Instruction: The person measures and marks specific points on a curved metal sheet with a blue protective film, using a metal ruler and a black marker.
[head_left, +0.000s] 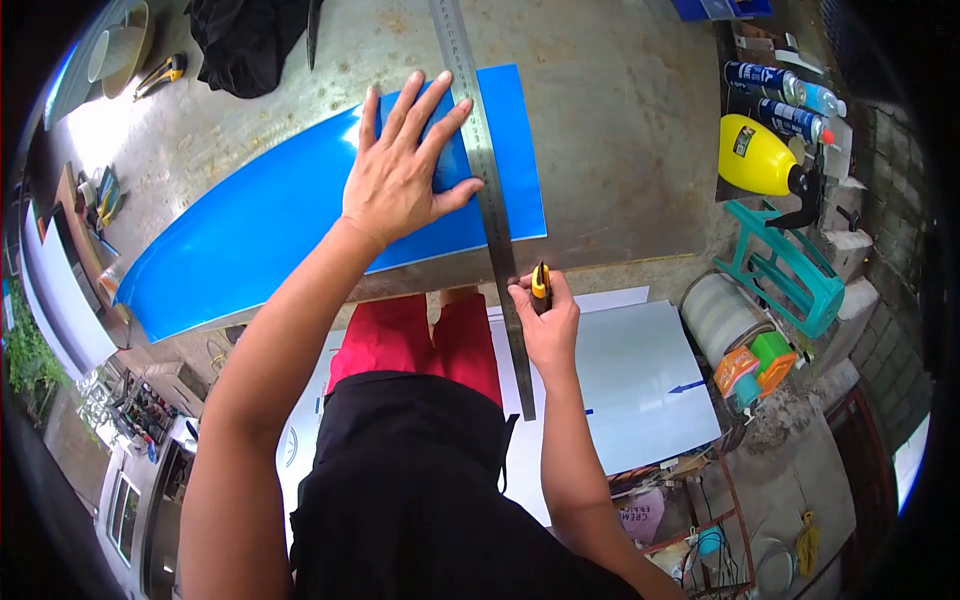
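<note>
A glossy blue sheet (pixel 270 210) lies on the metal worktable, its left end curling over the near edge. Across its right part runs a long steel ruler (pixel 489 190), which sticks out past the table's near edge toward my body. My left hand (pixel 393 180) is open, fingers spread flat on the sheet, with the fingertips and thumb at the ruler's left edge. In my right hand (pixel 552 325) is a yellow and black utility knife (pixel 541 288), gripped just off the table's near edge. That hand's thumb and fingertips are right beside the ruler.
A black cloth (pixel 245 45) and another yellow cutter (pixel 162 74) lie at the back left. Spray cans (pixel 765 82) and a yellow spray bottle (pixel 755 155) stand at the right, by a green plastic stool (pixel 790 270). Below the table edge are pale panels (pixel 640 370).
</note>
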